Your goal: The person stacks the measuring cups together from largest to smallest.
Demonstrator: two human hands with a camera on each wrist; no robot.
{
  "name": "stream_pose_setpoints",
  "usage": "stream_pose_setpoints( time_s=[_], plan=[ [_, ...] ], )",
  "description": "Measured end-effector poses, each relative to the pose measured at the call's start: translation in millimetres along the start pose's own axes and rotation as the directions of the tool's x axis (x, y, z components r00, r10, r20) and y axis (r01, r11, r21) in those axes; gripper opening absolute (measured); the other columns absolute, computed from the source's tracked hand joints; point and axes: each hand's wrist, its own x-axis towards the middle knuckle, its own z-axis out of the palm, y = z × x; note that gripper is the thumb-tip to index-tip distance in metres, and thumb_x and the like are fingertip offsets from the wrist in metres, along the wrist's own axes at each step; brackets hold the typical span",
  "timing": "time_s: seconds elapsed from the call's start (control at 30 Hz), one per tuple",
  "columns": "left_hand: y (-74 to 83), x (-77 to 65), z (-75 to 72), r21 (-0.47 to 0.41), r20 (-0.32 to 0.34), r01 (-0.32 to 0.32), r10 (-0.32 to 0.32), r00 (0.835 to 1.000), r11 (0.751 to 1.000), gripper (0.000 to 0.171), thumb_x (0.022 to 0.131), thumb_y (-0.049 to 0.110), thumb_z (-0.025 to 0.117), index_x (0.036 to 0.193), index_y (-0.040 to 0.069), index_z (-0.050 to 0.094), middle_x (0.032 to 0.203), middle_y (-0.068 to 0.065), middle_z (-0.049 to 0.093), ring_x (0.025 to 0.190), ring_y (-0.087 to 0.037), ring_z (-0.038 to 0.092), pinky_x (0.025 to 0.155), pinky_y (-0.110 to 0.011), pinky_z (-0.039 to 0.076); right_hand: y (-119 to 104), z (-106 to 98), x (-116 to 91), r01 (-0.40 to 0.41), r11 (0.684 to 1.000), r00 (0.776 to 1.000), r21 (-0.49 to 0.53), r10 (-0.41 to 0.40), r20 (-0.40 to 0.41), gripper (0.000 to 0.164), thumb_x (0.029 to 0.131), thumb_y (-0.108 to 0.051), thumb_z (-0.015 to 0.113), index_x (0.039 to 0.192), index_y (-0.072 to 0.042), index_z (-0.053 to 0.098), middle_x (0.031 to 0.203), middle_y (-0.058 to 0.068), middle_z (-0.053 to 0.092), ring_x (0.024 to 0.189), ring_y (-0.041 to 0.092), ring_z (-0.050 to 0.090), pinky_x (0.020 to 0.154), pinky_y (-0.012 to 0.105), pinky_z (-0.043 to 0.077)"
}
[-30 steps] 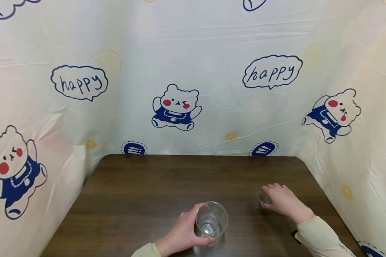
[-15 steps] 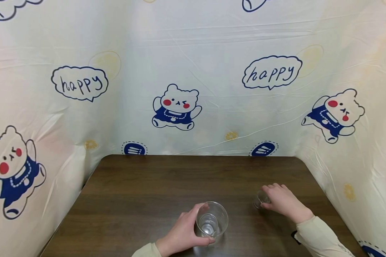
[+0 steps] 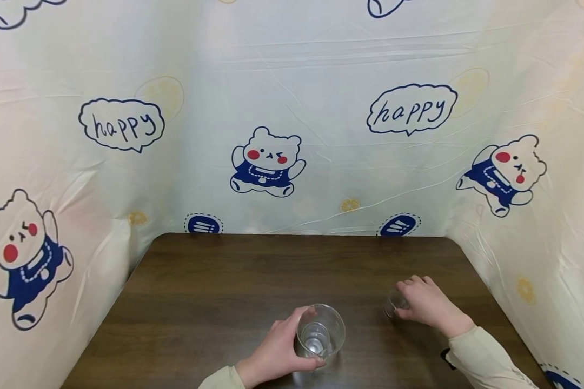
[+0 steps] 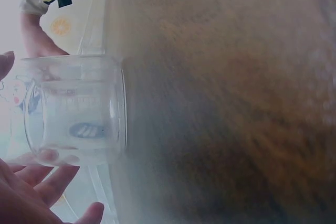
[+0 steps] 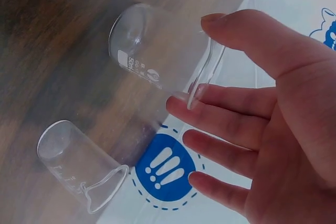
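Near the front middle, my left hand (image 3: 277, 346) grips a large glass beaker (image 3: 339, 335) by its sides, thumb and fingers spread around it. A smaller round glass shape (image 3: 316, 337) shows inside. In the left wrist view the large beaker (image 4: 118, 111) stands upright on the table, with graduation marks visible through the glass. Farther to the right, my right hand (image 3: 430, 305) pinches a small beaker (image 3: 392, 303) at its rim. White print marks this beaker (image 5: 144, 56) in the right wrist view. Another small spouted beaker (image 5: 79, 161) stands apart beside it; in the head view I cannot make it out.
The brown wooden table (image 3: 214, 286) has rounded back corners. A pale curtain (image 3: 331, 178) printed with bears and lettering hangs behind it and along both sides.
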Motion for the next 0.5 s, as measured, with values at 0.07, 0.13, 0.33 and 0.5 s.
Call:
stream_pose_setpoints(
  time_s=[0.07, 0.13, 0.33, 0.5],
  plan=[
    [-0.5, 0.1, 0.3, 0.003, 0.001, 0.001, -0.001, 1.0, 1.0, 0.089, 0.075, 0.059, 0.089, 0.145, 0.021, 0.049, 0.138, 0.01, 0.063, 0.112, -0.013, 0.064, 0.095, -0.043, 0.045, 0.1, -0.5, -0.2, 0.002, 1.0, 1.0, -0.001, -0.002, 0.0, 0.043, 0.074, -0.041, 0.089, 0.097, -0.008, 0.071, 0.089, 0.004, 0.072, 0.093, 0.031, 0.064, 0.081, 0.054, 0.049],
    [-0.9, 0.0, 0.8, 0.002, 0.003, 0.002, -0.002, 1.0, 1.0, 0.089, 0.075, 0.059, 0.088, 0.145, 0.021, 0.049, 0.138, 0.01, 0.063, 0.112, -0.013, 0.064, 0.096, -0.043, 0.045, 0.3, -0.9, -0.2, 0.007, 1.0, 1.0, -0.001, -0.007, -0.004, 0.043, 0.074, -0.042, 0.088, 0.095, -0.009, 0.071, 0.088, 0.004, 0.071, 0.093, 0.031, 0.064, 0.081, 0.054, 0.049],
    [-1.1, 0.1, 0.7, -0.009, 0.007, 0.005, -0.005, 1.0, 1.0, 0.088, 0.075, 0.059, 0.088, 0.144, 0.021, 0.049, 0.138, 0.01, 0.063, 0.113, -0.013, 0.064, 0.095, -0.043, 0.045, -2.9, -9.3, 0.2, 0.028, 1.0, 0.999, -0.007, -0.028, -0.019, 0.039, 0.076, -0.045, 0.086, 0.09, -0.012, 0.07, 0.086, 0.002, 0.07, 0.093, 0.03, 0.063, 0.082, 0.054, 0.048],
    [-2.8, 1.3, 0.7, -0.005, 0.009, 0.015, -0.015, 1.0, 1.0, 0.089, 0.075, 0.061, 0.087, 0.145, 0.022, 0.048, 0.138, 0.01, 0.063, 0.112, -0.012, 0.064, 0.096, -0.043, 0.045, -11.2, -20.4, 0.5, 0.042, 0.999, 0.998, -0.014, -0.042, -0.052, 0.036, 0.077, -0.042, 0.085, 0.089, -0.012, 0.07, 0.089, 0.004, 0.071, 0.098, 0.032, 0.064, 0.088, 0.056, 0.048]
  ],
)
